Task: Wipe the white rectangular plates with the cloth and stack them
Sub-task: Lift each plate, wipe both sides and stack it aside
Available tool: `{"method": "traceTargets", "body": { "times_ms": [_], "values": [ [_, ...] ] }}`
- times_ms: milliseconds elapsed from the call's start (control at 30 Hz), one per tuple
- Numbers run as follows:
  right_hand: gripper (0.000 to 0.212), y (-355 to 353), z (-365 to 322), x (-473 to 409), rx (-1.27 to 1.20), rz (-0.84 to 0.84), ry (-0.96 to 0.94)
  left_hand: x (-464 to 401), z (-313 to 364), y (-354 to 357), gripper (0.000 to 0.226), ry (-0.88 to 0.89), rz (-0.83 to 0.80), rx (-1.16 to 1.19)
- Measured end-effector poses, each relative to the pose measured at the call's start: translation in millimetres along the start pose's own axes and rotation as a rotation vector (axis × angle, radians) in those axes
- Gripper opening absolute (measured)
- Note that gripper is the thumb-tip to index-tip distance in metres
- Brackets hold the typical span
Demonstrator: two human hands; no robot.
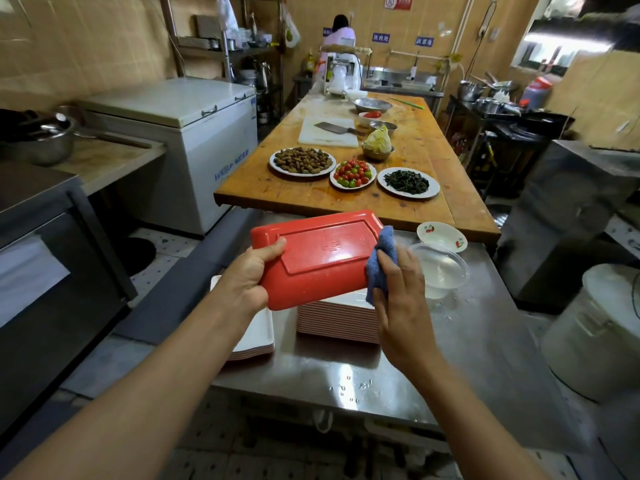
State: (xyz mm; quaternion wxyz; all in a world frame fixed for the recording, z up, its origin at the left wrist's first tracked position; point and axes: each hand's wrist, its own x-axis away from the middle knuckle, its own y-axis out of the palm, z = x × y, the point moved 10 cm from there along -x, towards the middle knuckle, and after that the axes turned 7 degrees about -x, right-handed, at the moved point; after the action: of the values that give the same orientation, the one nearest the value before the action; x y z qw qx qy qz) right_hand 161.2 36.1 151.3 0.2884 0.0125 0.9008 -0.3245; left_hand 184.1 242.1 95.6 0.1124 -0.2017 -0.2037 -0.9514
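My left hand (247, 275) grips the left end of a rectangular plate (318, 258), held up with its red underside facing me. My right hand (398, 296) presses a blue cloth (379, 261) against the plate's right edge. Below the plate, on the steel table (467, 358), stands a tall stack of rectangular plates (339, 320), white on top with red rims. A lower stack of the same plates (256, 337) sits to its left, partly hidden by my left forearm.
A clear plastic bowl (440, 268) and a small cherry-patterned dish (441, 237) sit right of the stacks. Beyond is a wooden table (311, 199) with plates of peanuts, tomatoes and greens. A chest freezer (194, 133) stands left, a white bucket (595, 337) right. A person stands far back.
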Motion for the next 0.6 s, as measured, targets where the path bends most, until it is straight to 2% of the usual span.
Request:
{"method": "traceTargets", "body": {
  "times_ms": [133, 333, 467, 600],
  "values": [
    [0.047, 24.8, -25.0, 3.6, 0.090, -0.043, -0.094, 4.2, -11.5, 4.9, 0.030, -0.047, 0.033, 0.019],
    [0.046, 75.0, -69.6, 15.9, 0.072, -0.128, -0.197, 5.4, -16.7, 5.0, 0.040, -0.056, 0.000, 0.171],
    [0.049, 98.0, -84.3, 10.0, 0.141, -0.202, -0.240, 8.7, -16.0, 4.3, 0.021, -0.016, -0.058, 0.252],
    [0.055, 110.3, -83.9, -2.1, 0.176, -0.294, -0.252, 8.9, -0.3, -20.0, 0.012, 0.101, 0.016, 0.180]
  ]
}}
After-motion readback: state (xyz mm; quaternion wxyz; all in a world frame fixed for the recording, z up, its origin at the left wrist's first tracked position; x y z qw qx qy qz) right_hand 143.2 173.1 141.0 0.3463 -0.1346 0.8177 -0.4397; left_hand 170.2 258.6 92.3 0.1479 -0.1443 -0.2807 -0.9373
